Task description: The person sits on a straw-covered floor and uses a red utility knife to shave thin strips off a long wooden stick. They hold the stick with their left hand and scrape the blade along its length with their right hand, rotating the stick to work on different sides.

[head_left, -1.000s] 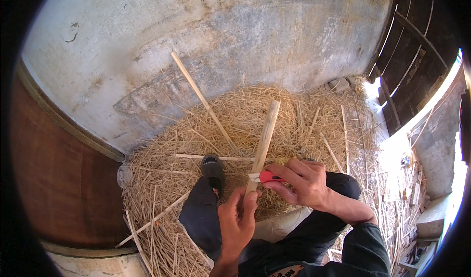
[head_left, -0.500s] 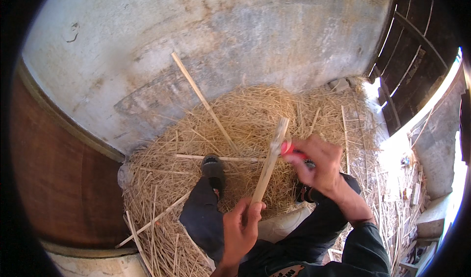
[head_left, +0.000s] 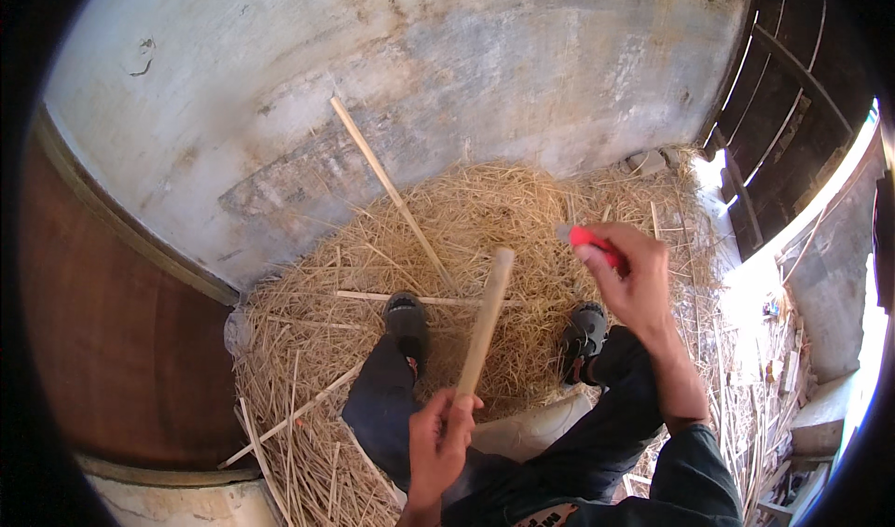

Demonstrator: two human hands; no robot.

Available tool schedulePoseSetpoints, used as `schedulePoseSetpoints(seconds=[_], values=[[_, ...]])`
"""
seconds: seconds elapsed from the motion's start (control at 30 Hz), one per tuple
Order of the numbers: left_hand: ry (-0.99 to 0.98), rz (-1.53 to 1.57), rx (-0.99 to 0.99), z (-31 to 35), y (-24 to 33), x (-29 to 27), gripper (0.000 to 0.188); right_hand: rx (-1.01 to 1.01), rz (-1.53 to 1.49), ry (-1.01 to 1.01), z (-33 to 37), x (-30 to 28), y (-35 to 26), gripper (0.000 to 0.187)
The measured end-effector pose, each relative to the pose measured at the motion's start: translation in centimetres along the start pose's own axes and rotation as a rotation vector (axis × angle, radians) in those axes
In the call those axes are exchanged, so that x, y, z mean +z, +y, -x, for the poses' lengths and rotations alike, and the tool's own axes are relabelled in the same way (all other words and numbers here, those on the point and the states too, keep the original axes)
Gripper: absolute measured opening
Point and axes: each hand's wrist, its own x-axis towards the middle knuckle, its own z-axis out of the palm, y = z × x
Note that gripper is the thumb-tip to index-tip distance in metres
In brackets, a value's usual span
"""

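Note:
My left hand (head_left: 440,443) is closed round the lower end of a pale wooden stick (head_left: 485,322), which slants upward and slightly right in front of my knees. To its right, my right hand (head_left: 636,280) grips a utility knife with a red handle (head_left: 597,243). A short grey blade juts from the knife's left end, pointing toward the stick. Blade and stick are apart, with straw visible between them. The fingers of my right hand wrap over most of the handle and hide its rear.
Straw and thin shavings (head_left: 503,201) cover the floor round my shoes (head_left: 406,322). One long strip (head_left: 392,191) leans against the stained wall (head_left: 522,79). A brown panel (head_left: 121,322) stands at the left, dark boards (head_left: 783,89) at the far right. More strips (head_left: 298,415) lie at lower left.
The knife has come away from the stick and moved up and right in my right hand. My left hand has shifted slightly left and down, the stick with it, now more upright.

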Motion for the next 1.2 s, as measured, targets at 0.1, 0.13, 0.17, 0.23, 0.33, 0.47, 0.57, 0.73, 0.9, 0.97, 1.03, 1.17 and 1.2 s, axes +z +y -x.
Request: schedulePoseSetpoints(seconds=[0.1, 0.13, 0.17, 0.23, 0.33, 0.47, 0.57, 0.73, 0.9, 0.97, 1.03, 1.17, 1.2], values=[[0.008, 0.01, 0.096, -1.7, 0.4, -0.2, 0.03, -0.11, -0.104, -0.072, 1.8, 1.5, -0.4, 0.023], [0.016, 0.018, 0.086, -2.0, 0.6, 0.0, 0.028, -0.157, -0.137, -0.086, 2.4, 2.0, -0.4, 0.024], [0.024, 0.025, 0.075, -2.2, 0.9, 0.2, 0.027, -0.21, -0.128, -0.101, 2.6, 2.3, -0.9, 0.025], [0.029, 0.026, 0.069, -2.4, 1.2, 0.7, 0.025, -0.309, -0.112, -0.132, 3.3, 3.2, -1.9, 0.027], [0.031, 0.008, 0.09, -2.4, 1.7, 1.7, 0.026, -0.364, -0.01, -0.139, 3.9, 3.5, -2.8, 0.03], [0.054, -0.055, 0.117, -2.2, 2.5, 2.4, 0.026, -0.391, -0.01, -0.127, 4.2, 3.6, -3.2, 0.034], [0.061, -0.083, 0.128, -2.3, 2.6, 2.4, 0.026, -0.399, -0.006, -0.141, 4.4, 3.7, -3.2, 0.035], [0.042, -0.055, 0.113, -2.3, 2.4, 2.4, 0.025, -0.398, 0.029, -0.139, 4.3, 3.3, -3.3, 0.034], [-0.027, -0.033, 0.013, -1.0, 1.1, 1.9, 0.024, -0.248, -0.01, -0.026, 2.1, 2.3, -1.3, 0.017], [-0.098, -0.035, -0.007, 0.0, 0.0, 1.6, 0.027, -0.175, 0.004, 0.05, 0.5, 1.4, -0.8, 0.015], [-0.153, -0.04, -0.022, 0.7, -0.2, 1.4, 0.028, -0.006, 0.057, 0.174, -1.1, 0.3, 1.0, 0.017], [-0.107, -0.015, -0.021, 0.6, -0.3, 0.9, 0.027, 0.165, 0.061, 0.102, -0.6, -0.9, 0.8, 0.021], [-0.082, 0.0, -0.012, 0.1, -0.5, 0.8, 0.027, 0.097, -0.014, 0.043, 0.0, -0.6, 0.4, 0.021]])
